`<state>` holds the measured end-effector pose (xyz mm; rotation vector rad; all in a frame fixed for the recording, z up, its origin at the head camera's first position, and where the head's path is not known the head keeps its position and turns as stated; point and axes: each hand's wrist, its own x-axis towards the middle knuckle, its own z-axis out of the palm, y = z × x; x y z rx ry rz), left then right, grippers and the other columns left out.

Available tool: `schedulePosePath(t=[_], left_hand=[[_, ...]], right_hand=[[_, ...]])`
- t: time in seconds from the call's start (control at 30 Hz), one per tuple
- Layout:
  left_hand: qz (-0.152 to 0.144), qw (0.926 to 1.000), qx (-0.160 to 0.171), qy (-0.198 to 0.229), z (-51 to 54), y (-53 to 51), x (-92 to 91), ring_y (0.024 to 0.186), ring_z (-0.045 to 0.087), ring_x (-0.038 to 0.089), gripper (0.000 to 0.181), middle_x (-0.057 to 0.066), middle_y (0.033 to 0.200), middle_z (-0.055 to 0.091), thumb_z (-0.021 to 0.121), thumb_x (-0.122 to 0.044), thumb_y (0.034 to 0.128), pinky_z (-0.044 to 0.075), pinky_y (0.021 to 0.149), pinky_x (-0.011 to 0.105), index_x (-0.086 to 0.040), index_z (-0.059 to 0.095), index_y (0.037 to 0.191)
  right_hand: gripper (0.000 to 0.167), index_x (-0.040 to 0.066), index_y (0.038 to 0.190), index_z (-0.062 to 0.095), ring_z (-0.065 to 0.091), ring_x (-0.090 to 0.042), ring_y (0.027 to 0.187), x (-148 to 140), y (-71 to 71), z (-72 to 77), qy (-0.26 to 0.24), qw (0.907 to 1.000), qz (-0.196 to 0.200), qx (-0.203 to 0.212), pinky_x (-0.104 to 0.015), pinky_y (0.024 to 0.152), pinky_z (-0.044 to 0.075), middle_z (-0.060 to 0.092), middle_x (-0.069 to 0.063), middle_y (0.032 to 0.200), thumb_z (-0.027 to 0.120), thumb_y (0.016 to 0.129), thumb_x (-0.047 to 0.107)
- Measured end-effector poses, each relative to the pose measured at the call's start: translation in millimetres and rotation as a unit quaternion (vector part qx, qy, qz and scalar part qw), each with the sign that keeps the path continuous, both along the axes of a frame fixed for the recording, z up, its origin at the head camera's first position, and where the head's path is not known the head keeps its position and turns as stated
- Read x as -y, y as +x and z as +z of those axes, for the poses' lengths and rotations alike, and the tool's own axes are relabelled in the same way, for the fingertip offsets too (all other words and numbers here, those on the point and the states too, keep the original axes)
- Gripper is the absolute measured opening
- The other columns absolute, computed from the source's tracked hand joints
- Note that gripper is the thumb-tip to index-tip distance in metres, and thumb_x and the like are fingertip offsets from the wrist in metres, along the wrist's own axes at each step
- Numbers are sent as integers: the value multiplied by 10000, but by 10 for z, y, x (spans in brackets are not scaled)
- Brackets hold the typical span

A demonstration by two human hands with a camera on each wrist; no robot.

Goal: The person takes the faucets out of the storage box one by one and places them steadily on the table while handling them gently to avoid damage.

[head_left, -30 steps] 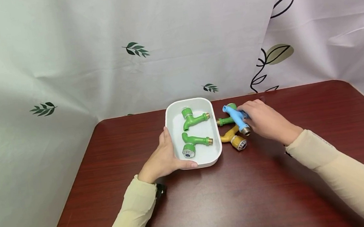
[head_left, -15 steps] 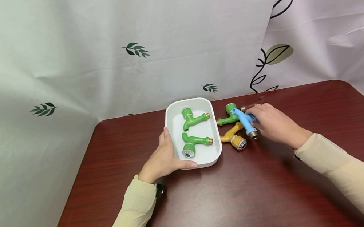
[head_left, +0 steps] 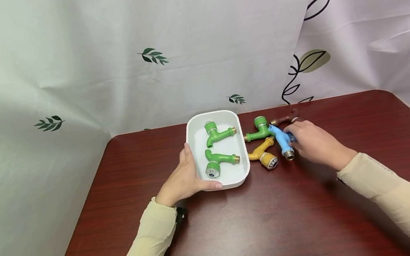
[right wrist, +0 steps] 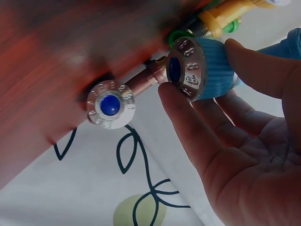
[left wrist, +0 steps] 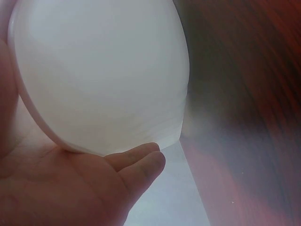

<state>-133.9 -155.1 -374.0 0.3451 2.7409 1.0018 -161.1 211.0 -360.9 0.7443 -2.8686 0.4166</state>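
My left hand (head_left: 185,177) grips the left and near sides of a white plastic tray (head_left: 247,169), thumb along the near rim. Inside the tray lie two green faucets, one farther back (head_left: 220,134) and one nearer me (head_left: 220,158). To the right of the tray, my right hand (head_left: 314,144) pinches a light blue faucet (head_left: 283,140) by its ribbed knob (right wrist: 217,68); its threaded metal end points toward me. In the left wrist view, the tray wall (left wrist: 108,75) fills the space before the fingers.
Right of the tray lie another green faucet (head_left: 259,134) and a yellow faucet (head_left: 263,155). Behind the blue one is a dark brown faucet (head_left: 285,119), partly hidden by the right hand. A white leaf-print curtain (head_left: 190,55) hangs behind the reddish-brown table (head_left: 259,226).
The right hand has moved right and slightly nearer with the blue faucet, uncovering more of the green and yellow faucets and the brown one. The left hand and tray have stayed put.
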Motion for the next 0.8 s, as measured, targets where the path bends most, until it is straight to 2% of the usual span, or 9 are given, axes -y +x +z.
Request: schedulePosePath(t=[0.33,0.8], left_hand=[[-7,10000,12,14,3,2,-2,1356,384,293,1582,158,1624,108,929,-591,570,386,1077,402,-6,-143,1576],[-27,10000,1,16,-6,-4,2,1371,369,299,1578,161,1630,96,926,-595,573,383,1081,406,-7,-142,1576]], right_hand=[[278,-101,1074,652,565,-323,820,-75,8,-54,200,9992,-207,277,-495,758,487,612,-139,880,746,829,-7],[307,-110,1085,649,574,-368,845,-108,7,-81,390,9971,-499,425,-527,765,493,641,-184,932,760,836,32]])
